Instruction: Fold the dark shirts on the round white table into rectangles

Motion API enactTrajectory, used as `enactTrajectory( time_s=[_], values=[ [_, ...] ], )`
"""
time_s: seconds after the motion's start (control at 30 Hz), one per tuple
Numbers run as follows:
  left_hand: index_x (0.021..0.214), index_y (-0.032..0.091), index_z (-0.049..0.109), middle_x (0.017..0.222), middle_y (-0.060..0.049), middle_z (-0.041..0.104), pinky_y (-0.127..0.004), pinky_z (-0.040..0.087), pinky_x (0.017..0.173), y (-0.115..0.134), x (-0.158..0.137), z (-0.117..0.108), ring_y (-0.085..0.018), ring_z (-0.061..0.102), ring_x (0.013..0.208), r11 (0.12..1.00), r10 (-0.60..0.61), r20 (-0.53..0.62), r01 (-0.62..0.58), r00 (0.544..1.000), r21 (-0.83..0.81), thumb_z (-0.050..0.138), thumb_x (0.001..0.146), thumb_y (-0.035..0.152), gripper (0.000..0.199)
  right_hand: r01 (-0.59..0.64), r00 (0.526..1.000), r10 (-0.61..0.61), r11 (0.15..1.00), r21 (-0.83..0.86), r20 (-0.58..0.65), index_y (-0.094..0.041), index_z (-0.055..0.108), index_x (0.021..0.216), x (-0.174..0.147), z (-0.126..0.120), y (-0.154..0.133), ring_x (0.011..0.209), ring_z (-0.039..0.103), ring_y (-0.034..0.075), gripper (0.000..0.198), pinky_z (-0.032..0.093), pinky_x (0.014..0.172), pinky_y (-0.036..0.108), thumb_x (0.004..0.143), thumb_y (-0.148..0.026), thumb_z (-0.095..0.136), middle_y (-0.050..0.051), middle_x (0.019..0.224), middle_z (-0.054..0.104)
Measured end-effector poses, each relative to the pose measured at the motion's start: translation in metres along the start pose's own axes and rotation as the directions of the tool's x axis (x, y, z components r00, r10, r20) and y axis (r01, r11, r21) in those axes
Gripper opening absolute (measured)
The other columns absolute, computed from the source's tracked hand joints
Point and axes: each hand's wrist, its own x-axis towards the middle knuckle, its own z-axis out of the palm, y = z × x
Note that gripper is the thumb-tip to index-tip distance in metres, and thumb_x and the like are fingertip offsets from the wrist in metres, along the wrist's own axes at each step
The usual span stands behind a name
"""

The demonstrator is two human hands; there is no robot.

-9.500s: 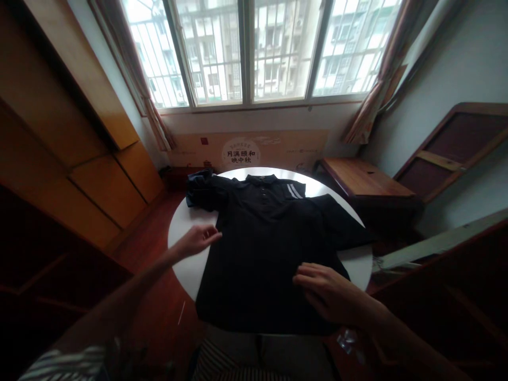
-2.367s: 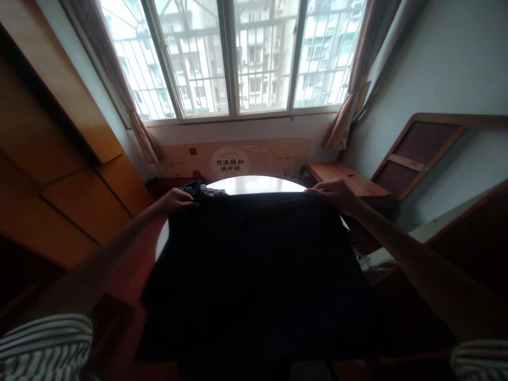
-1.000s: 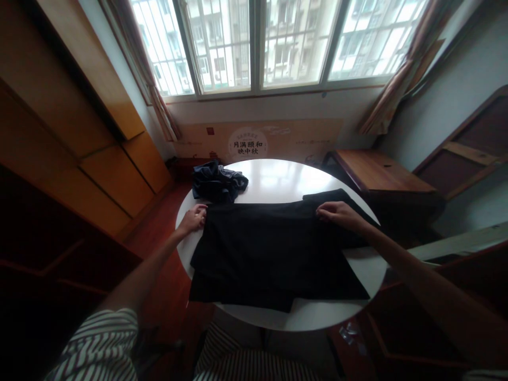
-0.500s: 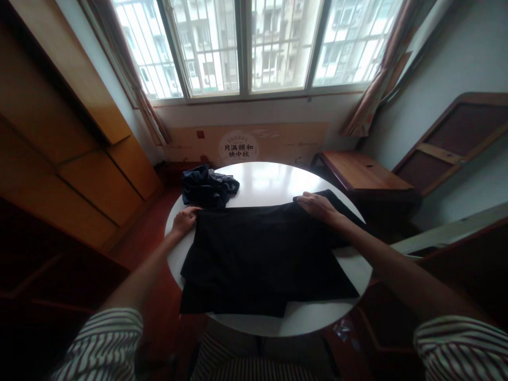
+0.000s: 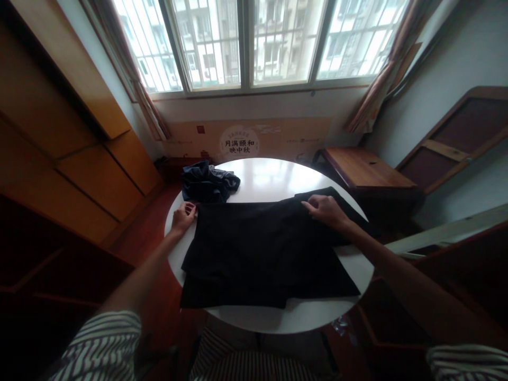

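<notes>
A black garment [image 5: 246,248] lies spread over the round white table [image 5: 273,180], folded in layers; its exact kind is hard to make out. At its far left corner my left hand [image 5: 184,216] is closed, thumb and fingertips pinching the cloth edge. My right hand [image 5: 325,209] rests over the far right part, its fingers drawn together in a pinch on the cloth. The garment's right end passes under my right wrist toward the table's edge. Beyond my left hand sits a crumpled heap of dark blue and grey clothes [image 5: 208,182].
Behind the table, a printed board [image 5: 273,140] leans under the barred window [image 5: 278,42]. A low wooden table [image 5: 365,168] stands at the back right, and wooden cabinets [image 5: 95,174] line the left. A chair seat [image 5: 234,323] shows below the near edge.
My right hand has shifted slightly right and in from the garment's far edge, where a flap now lies flatter. My left hand stays at the corner, its fingers a little looser. The view tilts slightly.
</notes>
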Motion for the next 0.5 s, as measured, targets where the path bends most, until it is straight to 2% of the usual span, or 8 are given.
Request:
enactTrajectory(
  time_s=[0.07,0.13,0.2,0.27,0.37,0.43,0.5],
  values=[
    [0.101,0.017,0.067,0.088,-0.009,0.073,-0.027,0.049,0.069,0.005,-0.015,-0.006,-0.021,0.069,0.076,1.0,-0.009,0.023,0.009,1.0,0.023,0.052,0.089,0.036,0.027,-0.037,0.985,0.038,0.999,-0.01,0.167,-0.018,0.068,0.073,-0.02,-0.001,-0.006,0.059,0.067,0.022,0.035,0.047,0.058,0.029,0.089,-0.047,0.058,0.008,0.066,0.07],
    [0.094,0.019,0.069,0.086,-0.008,0.074,-0.029,0.049,0.071,0.012,-0.033,-0.013,-0.023,0.07,0.076,0.996,-0.005,0.101,-0.004,0.995,0.09,0.052,0.09,0.041,0.029,-0.043,0.959,0.046,0.999,-0.019,0.278,-0.019,0.068,0.072,-0.04,0.0,-0.008,0.062,0.068,0.023,0.038,0.047,0.057,0.029,0.088,-0.052,0.058,0.009,0.067,0.071],
    [0.089,0.02,0.071,0.082,-0.008,0.074,-0.029,0.048,0.07,0.02,-0.053,-0.021,-0.025,0.07,0.076,0.988,-0.015,0.19,-0.016,0.982,0.156,0.054,0.089,0.047,0.032,-0.022,0.959,0.042,0.997,-0.074,0.281,-0.019,0.068,0.076,-0.059,0.004,-0.007,0.069,0.069,0.024,0.038,0.047,0.059,0.03,0.087,-0.054,0.059,0.01,0.075,0.073],
    [0.091,0.02,0.072,0.083,-0.009,0.075,-0.03,0.048,0.068,0.028,-0.072,-0.028,-0.027,0.071,0.08,0.978,-0.038,0.255,-0.016,0.966,0.207,0.059,0.085,0.051,0.034,0.007,0.973,0.037,0.982,-0.19,0.227,-0.018,0.067,0.082,-0.075,0.01,-0.006,0.077,0.069,0.026,0.036,0.048,0.063,0.031,0.087,-0.052,0.059,0.013,0.086,0.073],
    [0.097,0.016,0.073,0.09,-0.014,0.075,-0.033,0.049,0.069,0.036,-0.093,-0.035,-0.031,0.07,0.086,0.968,-0.065,0.286,-0.009,0.956,0.25,0.066,0.079,0.053,0.042,0.023,0.982,0.041,0.942,-0.335,0.183,-0.018,0.064,0.084,-0.094,0.015,-0.005,0.087,0.068,0.029,0.03,0.049,0.071,0.033,0.089,-0.047,0.058,0.015,0.093,0.071],
    [0.092,0.017,0.073,0.089,-0.014,0.074,-0.034,0.049,0.069,0.037,-0.101,-0.038,-0.032,0.07,0.087,0.977,-0.067,0.307,0.0,0.949,0.214,0.066,0.077,0.054,0.04,0.032,0.973,0.046,0.943,-0.331,0.226,-0.02,0.062,0.081,-0.104,0.015,-0.006,0.089,0.067,0.029,0.021,0.048,0.074,0.033,0.089,-0.039,0.058,0.014,0.093,0.07],
    [0.082,0.018,0.072,0.082,-0.011,0.074,-0.033,0.05,0.066,0.038,-0.105,-0.039,-0.03,0.069,0.083,0.995,-0.057,0.364,0.023,0.93,0.096,0.065,0.078,0.054,0.037,0.027,0.967,0.039,0.967,-0.254,0.251,-0.02,0.06,0.079,-0.11,0.013,-0.009,0.089,0.067,0.027,0.013,0.047,0.075,0.032,0.088,-0.028,0.055,0.012,0.091,0.07]
  ],
)
